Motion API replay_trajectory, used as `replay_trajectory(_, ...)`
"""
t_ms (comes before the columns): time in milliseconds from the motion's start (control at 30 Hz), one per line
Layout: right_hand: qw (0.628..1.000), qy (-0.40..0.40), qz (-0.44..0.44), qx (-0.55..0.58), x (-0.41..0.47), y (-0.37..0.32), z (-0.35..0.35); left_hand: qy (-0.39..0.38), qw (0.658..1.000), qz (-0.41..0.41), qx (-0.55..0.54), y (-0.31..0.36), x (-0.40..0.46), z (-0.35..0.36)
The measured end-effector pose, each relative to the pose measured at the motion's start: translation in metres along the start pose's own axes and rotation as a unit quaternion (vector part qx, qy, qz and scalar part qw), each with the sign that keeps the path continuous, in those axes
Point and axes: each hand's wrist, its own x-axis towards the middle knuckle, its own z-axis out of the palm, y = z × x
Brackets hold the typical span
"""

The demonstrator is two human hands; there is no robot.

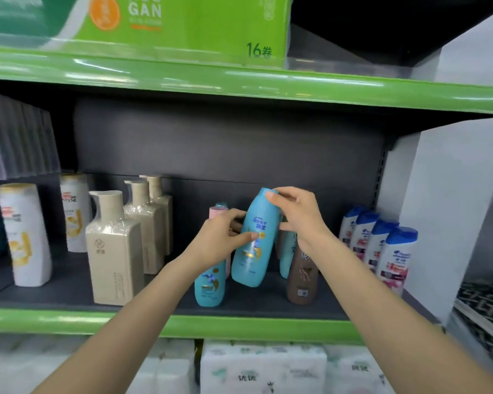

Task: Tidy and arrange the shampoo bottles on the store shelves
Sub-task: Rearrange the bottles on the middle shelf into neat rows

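A tall blue shampoo bottle (256,243) leans to the right above the dark middle shelf (69,288). My left hand (219,240) holds its left side at mid-height, thumb across the label. My right hand (296,214) grips its cap end from the right. A smaller blue bottle (209,285) stands in front on the left, partly behind my left wrist. A brown bottle (302,280) stands on the right, with another blue bottle (285,251) behind it. A pink bottle (218,213) shows behind my left hand.
Three beige pump bottles (114,251) stand in a row to the left, with two white bottles (26,237) further left. Several white bottles with blue caps (393,251) line the right end by a white wall. Green shelf edges run above and below; tissue packs (262,368) sit beneath.
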Motion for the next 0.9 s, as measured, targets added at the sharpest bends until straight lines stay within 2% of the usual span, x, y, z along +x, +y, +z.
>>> replay_trajectory(233, 0.999, -0.003, 0.008, 0.051, -0.023, -0.008, 0.011, 0.003, 1.000, -0.008, -0.026, 0.000, -0.022, -0.014)
replay_trajectory(367, 0.996, 0.004, 0.018, 0.082, -0.030, -0.013, 0.018, -0.034, 0.997, -0.035, -0.060, -0.009, -0.029, -0.025)
replay_trajectory(467, 0.994, 0.004, 0.037, 0.104, -0.035, -0.013, 0.029, -0.011, 0.997, -0.027, -0.068, -0.013, -0.036, -0.034)
replay_trajectory(633, 0.992, -0.039, 0.089, 0.078, -0.054, -0.013, 0.048, 0.074, 0.994, -0.003, 0.080, -0.012, -0.056, -0.046)
replay_trajectory(767, 0.992, 0.001, 0.073, 0.105, -0.062, -0.008, 0.066, 0.116, 0.954, 0.045, 0.272, -0.008, -0.071, -0.047)
replay_trajectory(833, 0.985, 0.005, 0.077, 0.153, -0.063, -0.008, 0.069, 0.127, 0.950, 0.066, 0.277, -0.009, -0.076, -0.048)
replay_trajectory(900, 0.979, -0.004, 0.077, 0.191, -0.063, -0.007, 0.067, 0.100, 0.972, 0.075, 0.198, -0.018, -0.079, -0.052)
